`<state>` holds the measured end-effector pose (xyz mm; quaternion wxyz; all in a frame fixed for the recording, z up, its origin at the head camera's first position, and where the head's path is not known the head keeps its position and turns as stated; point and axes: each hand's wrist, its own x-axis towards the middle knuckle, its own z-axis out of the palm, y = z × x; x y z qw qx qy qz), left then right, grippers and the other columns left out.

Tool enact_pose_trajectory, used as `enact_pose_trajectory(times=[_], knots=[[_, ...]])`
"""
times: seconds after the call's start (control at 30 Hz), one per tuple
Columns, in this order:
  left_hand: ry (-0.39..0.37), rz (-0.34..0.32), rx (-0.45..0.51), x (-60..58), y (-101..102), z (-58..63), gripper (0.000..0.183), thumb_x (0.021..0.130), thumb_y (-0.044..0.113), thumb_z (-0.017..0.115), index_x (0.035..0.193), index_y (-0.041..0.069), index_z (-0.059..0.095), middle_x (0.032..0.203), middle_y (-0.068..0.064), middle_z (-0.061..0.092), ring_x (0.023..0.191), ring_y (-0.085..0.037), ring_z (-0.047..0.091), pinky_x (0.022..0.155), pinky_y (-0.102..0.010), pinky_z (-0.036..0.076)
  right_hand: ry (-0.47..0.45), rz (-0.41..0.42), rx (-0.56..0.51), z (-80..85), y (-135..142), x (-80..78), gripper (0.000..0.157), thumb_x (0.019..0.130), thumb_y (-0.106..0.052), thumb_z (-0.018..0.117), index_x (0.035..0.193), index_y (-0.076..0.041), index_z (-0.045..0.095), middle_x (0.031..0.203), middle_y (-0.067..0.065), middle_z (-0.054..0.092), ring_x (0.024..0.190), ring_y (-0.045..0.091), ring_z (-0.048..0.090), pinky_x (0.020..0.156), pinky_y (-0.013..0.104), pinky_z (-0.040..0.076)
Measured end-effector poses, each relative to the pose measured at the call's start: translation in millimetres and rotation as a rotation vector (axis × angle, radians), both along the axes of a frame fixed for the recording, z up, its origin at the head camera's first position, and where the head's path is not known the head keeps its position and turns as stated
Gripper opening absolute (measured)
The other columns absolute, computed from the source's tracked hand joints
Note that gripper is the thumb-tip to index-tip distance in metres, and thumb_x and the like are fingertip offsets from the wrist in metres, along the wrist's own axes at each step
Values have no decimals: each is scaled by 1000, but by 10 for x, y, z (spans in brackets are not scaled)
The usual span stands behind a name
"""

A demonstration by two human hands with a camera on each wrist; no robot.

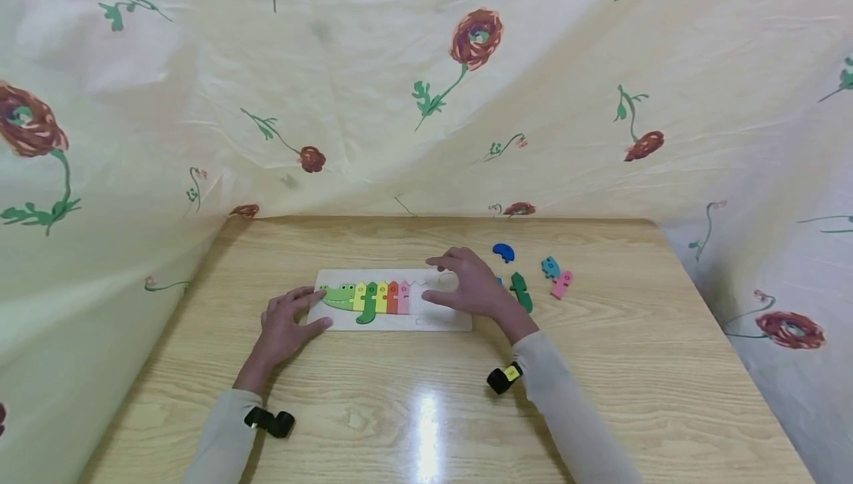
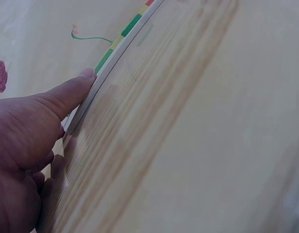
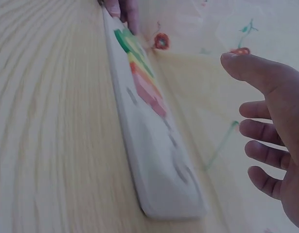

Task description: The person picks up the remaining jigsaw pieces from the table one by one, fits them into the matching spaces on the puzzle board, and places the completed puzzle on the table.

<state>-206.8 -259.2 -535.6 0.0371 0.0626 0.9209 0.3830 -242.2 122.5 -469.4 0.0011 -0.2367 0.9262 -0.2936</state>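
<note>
A white puzzle board (image 1: 455, 321) lies on the table with a row of coloured pieces in it. At its left end is a green crocodile head (image 1: 341, 297); yellow, green, red and pink body pieces (image 1: 393, 297) follow. The right part of the board shows bare outlines. My left hand (image 1: 285, 327) holds the board's left end, the thumb (image 2: 74, 90) on its near edge in the left wrist view. Over the right part hovers my right hand (image 1: 469, 286), thumb and fingers spread apart with nothing between them.
Loose pieces lie right of the board: a dark blue one (image 1: 503, 251), a light blue one (image 1: 550, 267), a pink one (image 1: 562, 284) and a long green one (image 1: 521, 291). Another blue bit is partly hidden by my right hand. Flowered cloth (image 1: 373, 99) hangs behind the wooden table (image 1: 360, 395).
</note>
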Motion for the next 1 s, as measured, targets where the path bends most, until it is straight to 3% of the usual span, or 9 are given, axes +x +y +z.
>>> enact_pose_trajectory(times=[0.3, 0.53, 0.67, 0.77, 1.0], knots=[[-2, 2, -5, 4, -8, 2, 66, 89, 43, 78, 147, 18, 57, 158, -15, 41, 140, -43, 26, 100, -57, 20, 95, -36, -12, 167, 495, 127, 64, 86, -50, 80, 134, -10, 67, 113, 12, 66, 111, 28, 55, 93, 50, 48], [5, -7, 7, 12, 2, -8, 66, 89, 43, 79, 147, 17, 57, 158, -16, 42, 140, -44, 26, 101, -58, 19, 197, -63, -49, 201, 886, 238, 58, 82, -36, 86, 131, -8, 69, 107, 7, 66, 116, 32, 55, 94, 54, 47], [4, -9, 6, 19, 10, -3, 67, 89, 43, 78, 147, 17, 57, 158, -17, 41, 141, -45, 26, 101, -59, 19, 234, -90, -58, 225, 1106, 312, 58, 80, -30, 89, 128, -4, 70, 105, 7, 66, 109, 32, 57, 89, 53, 48], [3, -7, 9, 19, 10, 3, 66, 89, 43, 78, 147, 17, 57, 158, -17, 41, 141, -45, 26, 101, -58, 19, 246, -118, -47, 238, 1266, 354, 56, 79, -28, 89, 126, -3, 71, 105, 9, 66, 103, 31, 58, 83, 52, 48], [4, -8, 13, 15, 2, -2, 66, 89, 43, 78, 146, 16, 58, 158, -16, 41, 140, -44, 26, 101, -58, 19, 201, -198, -41, 163, 1606, 413, 61, 81, -32, 88, 132, -5, 67, 110, 14, 65, 104, 35, 57, 85, 54, 45]])
